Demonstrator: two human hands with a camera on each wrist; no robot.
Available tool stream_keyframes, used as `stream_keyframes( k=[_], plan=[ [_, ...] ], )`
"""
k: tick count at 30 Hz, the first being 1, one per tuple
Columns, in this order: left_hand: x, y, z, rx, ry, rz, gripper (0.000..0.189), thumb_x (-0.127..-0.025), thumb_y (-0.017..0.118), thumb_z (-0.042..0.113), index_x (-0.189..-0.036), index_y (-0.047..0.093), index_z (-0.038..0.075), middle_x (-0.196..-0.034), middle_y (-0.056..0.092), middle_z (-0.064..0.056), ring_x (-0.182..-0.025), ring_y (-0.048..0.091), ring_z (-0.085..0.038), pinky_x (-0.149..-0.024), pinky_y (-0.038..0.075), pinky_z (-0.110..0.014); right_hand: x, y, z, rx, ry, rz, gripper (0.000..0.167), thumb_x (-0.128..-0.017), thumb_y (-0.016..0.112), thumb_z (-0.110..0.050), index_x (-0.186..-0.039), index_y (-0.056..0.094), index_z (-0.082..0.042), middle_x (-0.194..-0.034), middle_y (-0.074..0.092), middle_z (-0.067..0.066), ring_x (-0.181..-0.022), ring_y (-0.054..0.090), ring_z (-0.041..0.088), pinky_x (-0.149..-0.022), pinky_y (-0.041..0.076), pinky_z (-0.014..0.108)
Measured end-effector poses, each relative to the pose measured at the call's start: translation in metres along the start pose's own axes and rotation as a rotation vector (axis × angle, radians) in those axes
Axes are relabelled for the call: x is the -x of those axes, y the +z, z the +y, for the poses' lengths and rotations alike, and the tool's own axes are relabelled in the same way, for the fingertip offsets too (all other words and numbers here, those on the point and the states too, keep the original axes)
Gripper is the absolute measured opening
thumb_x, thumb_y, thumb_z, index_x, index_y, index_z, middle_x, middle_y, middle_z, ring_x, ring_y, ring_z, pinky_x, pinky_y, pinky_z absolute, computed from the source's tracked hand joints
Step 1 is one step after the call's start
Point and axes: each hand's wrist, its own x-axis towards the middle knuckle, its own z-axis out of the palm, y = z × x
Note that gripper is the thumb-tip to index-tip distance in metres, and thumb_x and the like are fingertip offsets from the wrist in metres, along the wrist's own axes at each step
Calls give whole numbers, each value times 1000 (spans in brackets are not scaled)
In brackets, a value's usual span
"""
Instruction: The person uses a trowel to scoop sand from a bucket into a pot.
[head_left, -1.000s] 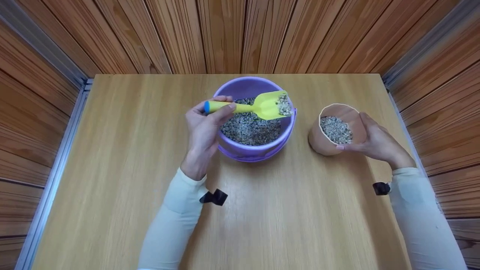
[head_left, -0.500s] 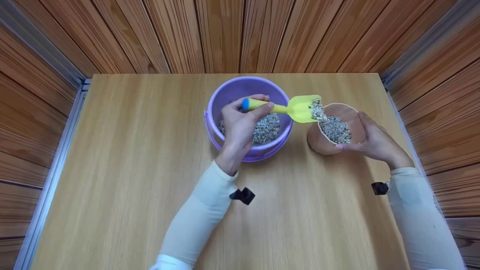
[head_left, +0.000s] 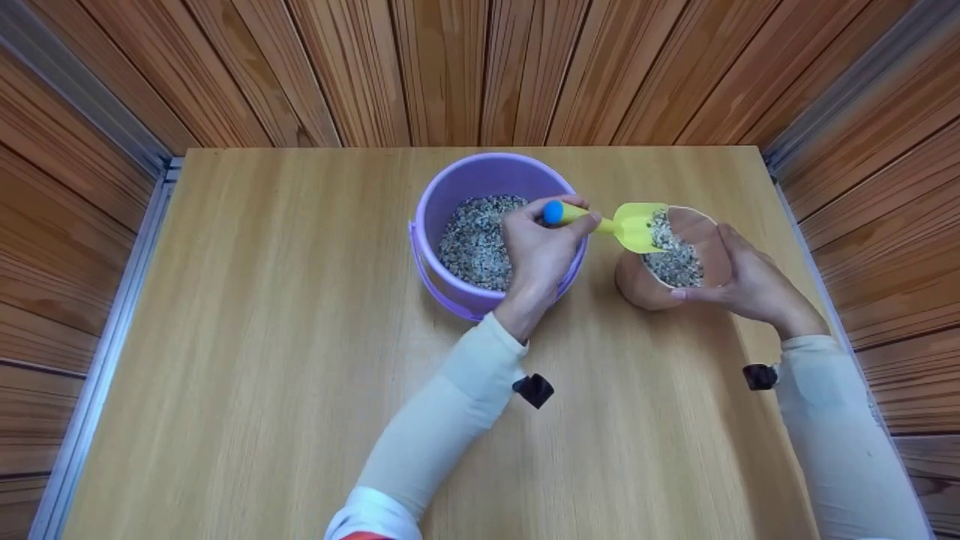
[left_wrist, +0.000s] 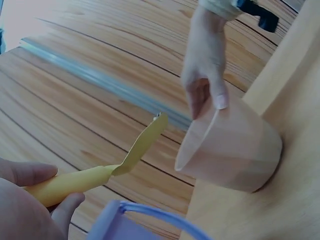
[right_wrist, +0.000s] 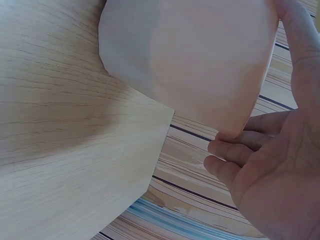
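Observation:
My left hand (head_left: 541, 255) grips the yellow handle of a toy shovel (head_left: 634, 226), its blue end pointing back over the purple bucket (head_left: 487, 174). Pale gravel (head_left: 663, 231) lies at the front of the blade, which overlaps the left rim of a terracotta-coloured flowerpot (head_left: 634, 283) in the head view. Gravel partly fills the pot. My right hand (head_left: 765, 289) holds the pot by its right side, thumb toward the front of the rim. In the left wrist view the blade (left_wrist: 144, 145) tilts up just left of the pot's mouth (left_wrist: 227, 150). More gravel sits in the bucket.
Everything stands on a wooden table (head_left: 262, 360) with wood-plank walls (head_left: 442, 67) behind and at both sides. A metal rail (head_left: 112, 315) runs along the left edge. The bucket's purple handle (head_left: 431, 289) hangs down at its front left.
My left hand has carried the loaded shovel rightward from over the bucket to the pot's rim, and the blade has come lower. The right hand and pot stay nearly in place.

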Motion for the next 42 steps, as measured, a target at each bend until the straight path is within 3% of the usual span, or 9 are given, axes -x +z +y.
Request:
stream_keyframes(
  k=[8, 17, 31, 42],
  plan=[
    [1, 18, -12, -163, 43, 50, 19, -74, 87, -3, -89, 80, 6, -85, 73, 4, -84, 66, -7, -72, 57, -18, 0, 0, 0, -9, 23, -6, 138, -74, 86, -55, -161, -9, -6, -166, -3, 25, -149, 6, 51, -115, 14, 70],
    [5, 25, -16, -306, 127, 27, 19, -76, 88, 2, -93, 81, 8, -89, 76, 2, -88, 65, -4, -80, 52, -15, 0, 0, -1, -19, 38, -20, 139, -73, 87, -55, -161, -12, -11, -167, -5, 21, -150, 5, 51, -114, 16, 72],
    [11, 27, -16, -367, 212, -8, 22, -77, 88, 4, -98, 81, 7, -94, 77, -1, -91, 68, -4, -87, 51, -13, -2, 1, 0, -5, 36, -20, 138, -74, 85, -58, -161, -11, -9, -167, -5, 23, -150, 5, 51, -113, 17, 72],
    [13, 28, -15, -382, 280, -51, 22, -77, 87, 3, -97, 81, 8, -95, 77, -3, -88, 68, -3, -80, 51, -12, -2, 0, 0, -8, 9, -3, 136, -76, 86, -53, -159, -8, 0, -165, -3, 29, -149, 6, 53, -115, 16, 70]
  ],
)
